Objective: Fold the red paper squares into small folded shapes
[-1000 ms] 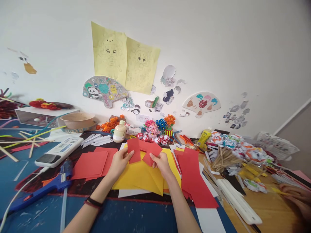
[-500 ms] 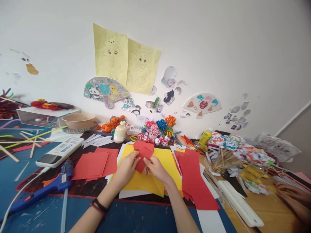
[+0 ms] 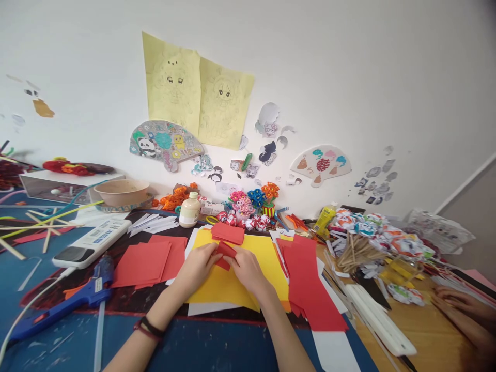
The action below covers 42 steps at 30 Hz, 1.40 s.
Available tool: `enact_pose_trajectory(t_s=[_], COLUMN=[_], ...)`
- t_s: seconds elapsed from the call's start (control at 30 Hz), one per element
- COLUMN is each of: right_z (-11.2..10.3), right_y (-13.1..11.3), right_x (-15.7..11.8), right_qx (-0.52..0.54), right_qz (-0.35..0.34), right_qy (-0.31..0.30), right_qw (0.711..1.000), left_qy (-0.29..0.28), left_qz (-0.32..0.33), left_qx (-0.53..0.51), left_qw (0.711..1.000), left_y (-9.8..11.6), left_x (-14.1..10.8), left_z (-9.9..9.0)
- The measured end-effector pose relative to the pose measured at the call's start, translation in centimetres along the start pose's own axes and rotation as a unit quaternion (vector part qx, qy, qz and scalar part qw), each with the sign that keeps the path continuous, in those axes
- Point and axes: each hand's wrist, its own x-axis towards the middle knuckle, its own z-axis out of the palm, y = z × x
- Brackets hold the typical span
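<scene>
Between my two hands is a small red paper, bent over at its top edge. My left hand pinches its left side, with thumb and fingers closed. On the other side my right hand grips the paper near the fold, fingers partly hidden behind it. Beneath both hands lie yellow sheets. Just beyond the fingers rests a stack of folded red paper. Red paper squares are piled to the left, and longer red sheets to the right.
At left lie a blue glue gun and a white power strip. A glue bottle and pipe-cleaner flowers stand along the wall. Wooden sticks and wrapped candies sit at right, near another person's hands.
The red paper, flatter and standing higher before, is now folded over at the top. My fingers have come closer together on it. The view has shifted slightly.
</scene>
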Motion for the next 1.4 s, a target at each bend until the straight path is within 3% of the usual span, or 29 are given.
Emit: enact_pose_trajectory(t_s=[0.2,0.3,0.43,0.53,0.63,0.73,0.83,1.0,1.1,1.2,1.3,1.4], right_z=[0.4,0.3,0.5,1.2,1.7,1.6,0.8,-0.1,-0.1,0.3,1.0,1.3], right_y=[0.2,0.3,0.6,0.9,1.3,1.8,2.3,2.4,2.7,3.6,4.5,4.7], right_x=[-0.1,0.0,0.4,0.7,1.0,1.1,0.9,1.1,2.4,4.3,5.8,6.1], right_qx=[-0.074,-0.066,0.101,0.281,0.389,0.412,0.391,0.421,0.438,0.37,0.312,0.249], right_qz=[0.004,0.032,0.08,0.131,0.172,0.189,0.187,0.224,0.239,0.3,0.344,0.363], right_qy=[-0.035,-0.01,0.044,0.066,0.073,0.094,0.143,0.081,0.12,0.171,0.178,0.174], right_qw=[0.997,0.997,0.991,0.949,0.902,0.886,0.89,0.875,0.858,0.863,0.868,0.881], left_qy=[-0.017,0.002,0.03,0.035,0.023,0.026,0.02,0.057,0.116,0.153,0.138,0.11], left_qz=[0.004,-0.002,-0.018,-0.052,-0.107,-0.108,-0.08,-0.102,-0.158,-0.191,-0.214,-0.246], left_qx=[0.032,0.076,0.073,-0.017,-0.112,-0.148,-0.124,-0.106,-0.008,0.192,0.345,0.402], left_qw=[0.999,0.997,0.997,0.998,0.988,0.983,0.989,0.988,0.981,0.951,0.903,0.875], left_y=[0.3,0.0,-0.7,-1.6,-2.5,-2.9,-2.8,-2.7,-3.2,-3.8,-4.2,-4.3], left_x=[-0.2,-0.3,0.1,0.5,0.7,0.7,0.7,0.8,0.6,-0.1,-0.9,-1.6], left_z=[-0.5,-0.8,-0.9,-0.5,-0.1,-0.3,-0.7,-1.8,-3.1,-4.4,-4.6,-4.3])
